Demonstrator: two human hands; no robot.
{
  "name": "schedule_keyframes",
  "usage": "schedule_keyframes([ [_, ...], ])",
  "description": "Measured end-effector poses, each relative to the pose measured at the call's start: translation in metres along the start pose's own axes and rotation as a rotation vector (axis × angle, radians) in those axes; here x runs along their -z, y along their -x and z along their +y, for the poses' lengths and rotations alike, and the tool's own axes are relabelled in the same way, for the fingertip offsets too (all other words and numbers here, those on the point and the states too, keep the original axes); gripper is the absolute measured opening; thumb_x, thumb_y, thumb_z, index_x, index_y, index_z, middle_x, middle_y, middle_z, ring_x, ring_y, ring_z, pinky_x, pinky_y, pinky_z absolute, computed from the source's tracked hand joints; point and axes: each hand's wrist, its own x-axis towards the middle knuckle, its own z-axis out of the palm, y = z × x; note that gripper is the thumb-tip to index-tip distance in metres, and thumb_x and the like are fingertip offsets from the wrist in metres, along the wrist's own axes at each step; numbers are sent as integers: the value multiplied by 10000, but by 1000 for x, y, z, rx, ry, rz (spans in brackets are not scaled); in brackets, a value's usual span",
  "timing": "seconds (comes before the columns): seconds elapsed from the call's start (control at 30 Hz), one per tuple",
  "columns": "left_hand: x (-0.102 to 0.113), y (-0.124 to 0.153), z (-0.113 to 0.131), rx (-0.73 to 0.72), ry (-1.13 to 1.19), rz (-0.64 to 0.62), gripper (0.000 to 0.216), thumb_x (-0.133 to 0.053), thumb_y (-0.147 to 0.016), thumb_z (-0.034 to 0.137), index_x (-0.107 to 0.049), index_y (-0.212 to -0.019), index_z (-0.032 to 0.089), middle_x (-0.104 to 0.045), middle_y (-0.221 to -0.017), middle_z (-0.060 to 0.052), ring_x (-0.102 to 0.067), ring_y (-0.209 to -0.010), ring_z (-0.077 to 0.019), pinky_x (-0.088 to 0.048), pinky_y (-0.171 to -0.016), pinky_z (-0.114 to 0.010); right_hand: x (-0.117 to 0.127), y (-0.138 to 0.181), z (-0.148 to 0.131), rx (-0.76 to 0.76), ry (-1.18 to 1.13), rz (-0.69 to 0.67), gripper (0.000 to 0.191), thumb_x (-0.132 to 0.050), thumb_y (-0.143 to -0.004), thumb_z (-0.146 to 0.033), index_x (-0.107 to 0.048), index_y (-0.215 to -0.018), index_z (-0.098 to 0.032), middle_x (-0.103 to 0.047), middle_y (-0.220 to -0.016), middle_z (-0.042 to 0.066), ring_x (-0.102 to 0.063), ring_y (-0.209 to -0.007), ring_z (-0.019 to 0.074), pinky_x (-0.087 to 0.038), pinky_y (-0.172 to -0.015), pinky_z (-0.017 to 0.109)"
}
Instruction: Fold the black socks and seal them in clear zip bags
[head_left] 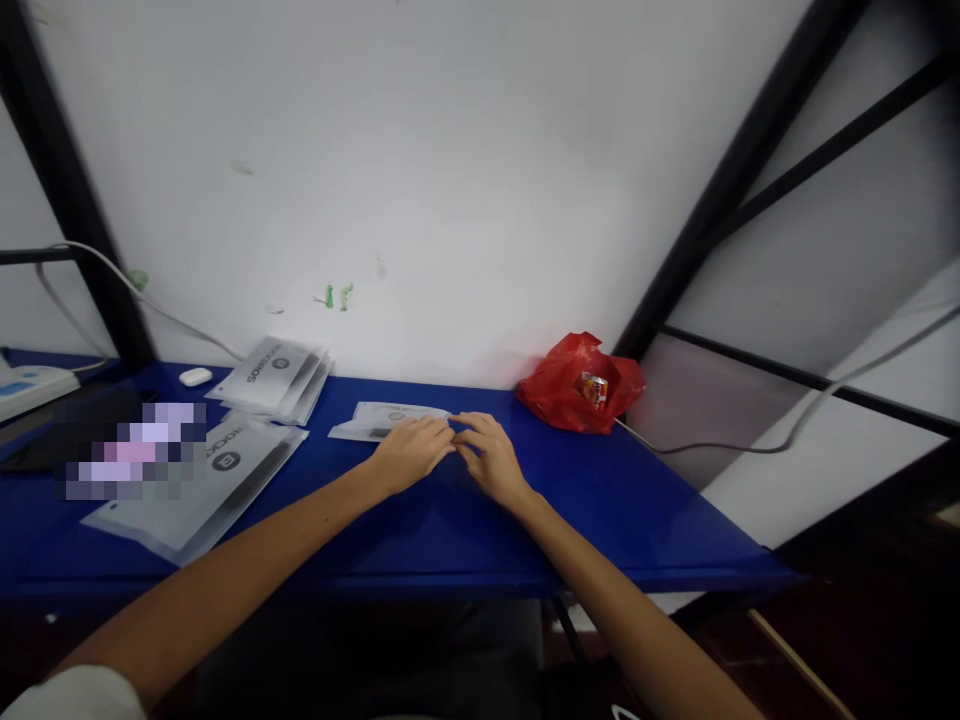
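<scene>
A translucent white plastic bag (375,418) with dark printing lies near the middle of the blue table, partly covered by my hands. My left hand (411,452) rests over its near right part, fingers close together and bent down onto it. At the bag's right end, my right hand (491,460) has its fingers curled, the fingertips meeting those of my left hand. Both hands seem to pinch the bag's edge; the exact grip is hidden beneath the fingers.
On the left lie a larger printed plastic bag (206,500), a stack of similar bags (274,375), a white earbud case (196,377) and a pixelated dark object (45,440). A power strip (34,388) sits far left. A crumpled red bag (559,385) stands right, near the wall.
</scene>
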Motion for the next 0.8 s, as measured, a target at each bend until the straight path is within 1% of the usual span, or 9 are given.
schedule_keyframes([
  [0.1,-5,-7,-2,-41,-15,-36,237,-348,-952,248,-565,-948,153,-621,-894,-43,-569,-893,-180,-405,-756,-307,0,-1,-2,-25,-7,9,172,-523,-821,-174,-678,-790,-242,-651,-1101,58,-529,-1067,238,-424,-898,448],
  [0.2,-6,-7,-3,-100,-76,-78,241,-330,-953,204,-564,-943,147,-617,-887,-48,-566,-897,-182,-390,-751,-309,1,-1,-4,-18,12,18,176,-509,-831,-174,-673,-792,-226,-652,-1098,69,-529,-1056,236,-419,-898,440],
  [0.3,-1,0,-10,-129,-157,-123,244,-322,-948,169,-563,-937,137,-612,-881,-56,-563,-879,-192,-379,-736,-318,3,0,-3,-13,45,3,179,-505,-828,-160,-671,-810,-224,-646,-1113,67,-523,-1069,239,-411,-902,435],
  [0.37,5,7,-20,-129,-201,-144,243,-324,-944,160,-564,-925,134,-610,-879,-61,-560,-867,-198,-370,-718,-321,5,-1,2,-20,58,6,171,-513,-821,-153,-670,-821,-220,-642,-1125,68,-516,-1082,245,-403,-910,440],
  [0.5,21,26,-42,-88,-266,-175,234,-331,-938,149,-564,-932,133,-608,-892,-71,-548,-872,-201,-351,-710,-324,10,-2,15,-25,90,27,152,-516,-819,-154,-658,-824,-208,-635,-1140,73,-520,-1072,251,-407,-889,451],
  [0.57,30,36,-48,-68,-283,-201,232,-332,-932,138,-565,-932,140,-606,-891,-71,-542,-862,-200,-343,-702,-324,11,-5,20,-21,108,25,144,-517,-820,-151,-651,-819,-205,-635,-1141,71,-524,-1063,248,-408,-882,447],
  [0.73,47,54,-52,1,-286,-263,229,-347,-917,124,-574,-892,147,-605,-865,-72,-536,-841,-196,-346,-690,-316,9,-11,24,-3,129,-6,139,-527,-815,-137,-648,-812,-205,-632,-1151,64,-523,-1072,239,-401,-892,431],
  [0.8,52,59,-52,53,-285,-301,238,-346,-919,137,-580,-881,145,-611,-860,-76,-545,-840,-197,-356,-686,-313,9,-12,26,-4,136,-8,139,-530,-815,-140,-653,-816,-205,-633,-1153,62,-521,-1073,238,-400,-894,428],
])
